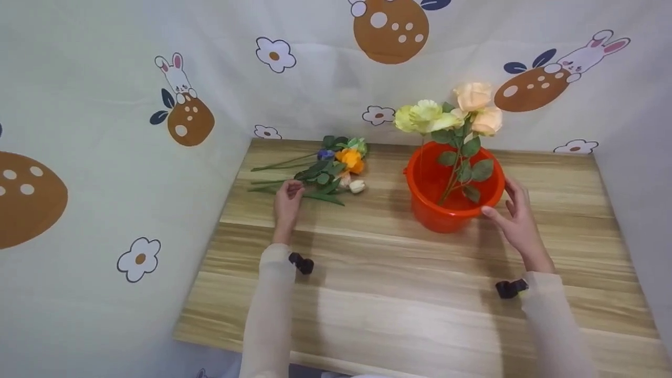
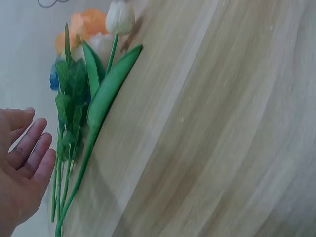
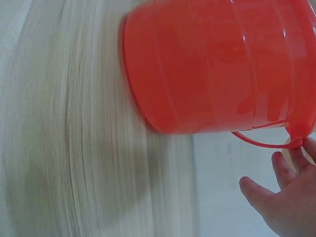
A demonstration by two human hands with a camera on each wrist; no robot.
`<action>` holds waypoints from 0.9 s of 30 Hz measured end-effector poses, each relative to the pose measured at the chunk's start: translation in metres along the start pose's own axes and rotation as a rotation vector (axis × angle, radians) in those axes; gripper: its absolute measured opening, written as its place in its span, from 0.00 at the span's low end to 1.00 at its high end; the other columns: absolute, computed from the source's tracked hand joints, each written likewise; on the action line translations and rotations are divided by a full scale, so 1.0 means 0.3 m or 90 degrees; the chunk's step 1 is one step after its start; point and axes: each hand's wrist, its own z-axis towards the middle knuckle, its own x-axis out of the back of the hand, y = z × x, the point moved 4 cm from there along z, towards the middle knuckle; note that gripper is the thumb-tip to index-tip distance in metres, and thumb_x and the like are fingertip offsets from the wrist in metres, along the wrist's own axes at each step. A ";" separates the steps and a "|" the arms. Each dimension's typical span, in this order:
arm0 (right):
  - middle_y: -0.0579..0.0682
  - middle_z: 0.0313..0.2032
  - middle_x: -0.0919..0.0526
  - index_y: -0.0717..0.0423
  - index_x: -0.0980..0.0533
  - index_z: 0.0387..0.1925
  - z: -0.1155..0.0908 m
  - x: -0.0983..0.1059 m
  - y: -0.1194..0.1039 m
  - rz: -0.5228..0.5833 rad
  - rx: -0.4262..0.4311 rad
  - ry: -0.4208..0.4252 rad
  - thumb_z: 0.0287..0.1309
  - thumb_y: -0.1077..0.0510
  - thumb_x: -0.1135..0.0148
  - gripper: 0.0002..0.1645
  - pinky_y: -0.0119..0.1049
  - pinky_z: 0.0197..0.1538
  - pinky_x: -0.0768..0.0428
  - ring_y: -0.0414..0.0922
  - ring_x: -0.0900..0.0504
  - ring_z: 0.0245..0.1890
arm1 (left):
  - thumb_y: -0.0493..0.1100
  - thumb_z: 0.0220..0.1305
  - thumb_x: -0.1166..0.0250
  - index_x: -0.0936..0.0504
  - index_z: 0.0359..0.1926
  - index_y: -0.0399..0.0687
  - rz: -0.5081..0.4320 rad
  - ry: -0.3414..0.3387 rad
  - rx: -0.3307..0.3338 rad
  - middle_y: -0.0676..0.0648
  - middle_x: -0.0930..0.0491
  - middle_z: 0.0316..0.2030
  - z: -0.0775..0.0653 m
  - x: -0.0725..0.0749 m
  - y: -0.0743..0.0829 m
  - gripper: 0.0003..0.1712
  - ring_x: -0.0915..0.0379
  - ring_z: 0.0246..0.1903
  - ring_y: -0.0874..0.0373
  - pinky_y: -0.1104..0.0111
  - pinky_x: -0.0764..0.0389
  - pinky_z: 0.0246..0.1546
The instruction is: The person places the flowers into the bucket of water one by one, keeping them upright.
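My left hand [image 1: 288, 202] hovers just over the stems of several artificial flowers lying at the back left of the table. Its fingers are loosely bent and hold nothing; in the left wrist view a gap separates them from the green stems [image 2: 63, 190]. The bunch includes an orange flower [image 1: 350, 160], a white tulip [image 1: 357, 186] and a blue-purple flower [image 1: 325, 154]. My right hand [image 1: 520, 226] touches the right side of a red bucket [image 1: 441, 218] at its rim, fingers fairly straight. Peach roses [image 1: 474, 96] and a yellow-green flower [image 1: 424, 116] stand in the bucket.
Both hands work over a wood-grain table [image 1: 399, 294]. Behind and beside it hangs pale cloth [image 1: 325, 89] printed with rabbits and flowers. A thin red handle [image 3: 264, 144] hangs at the bucket's side. Black mounts [image 1: 302, 263] sit at the wrists.
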 end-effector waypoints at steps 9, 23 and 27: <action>0.64 0.76 0.53 0.62 0.53 0.77 0.014 -0.008 0.027 -0.015 0.009 -0.004 0.63 0.65 0.35 0.50 0.68 0.76 0.55 0.64 0.55 0.77 | 0.35 0.71 0.41 0.21 0.55 0.36 0.059 -0.012 0.029 0.36 0.19 0.54 0.000 0.044 -0.071 0.14 0.24 0.57 0.44 0.56 0.24 0.62; 0.57 0.77 0.52 0.51 0.53 0.78 0.023 0.017 0.095 -0.029 0.006 0.009 0.63 0.61 0.34 0.51 0.65 0.77 0.55 0.58 0.54 0.78 | 0.30 0.67 0.40 0.21 0.55 0.33 0.054 -0.043 0.018 0.33 0.19 0.54 0.018 0.022 -0.080 0.16 0.22 0.54 0.43 0.55 0.22 0.57; 0.57 0.77 0.51 0.51 0.52 0.78 0.021 0.015 0.096 -0.029 0.010 0.013 0.63 0.61 0.34 0.50 0.65 0.77 0.54 0.58 0.53 0.78 | 0.29 0.66 0.39 0.21 0.56 0.33 0.056 -0.064 0.013 0.35 0.19 0.55 0.017 0.019 -0.091 0.18 0.22 0.56 0.42 0.55 0.22 0.59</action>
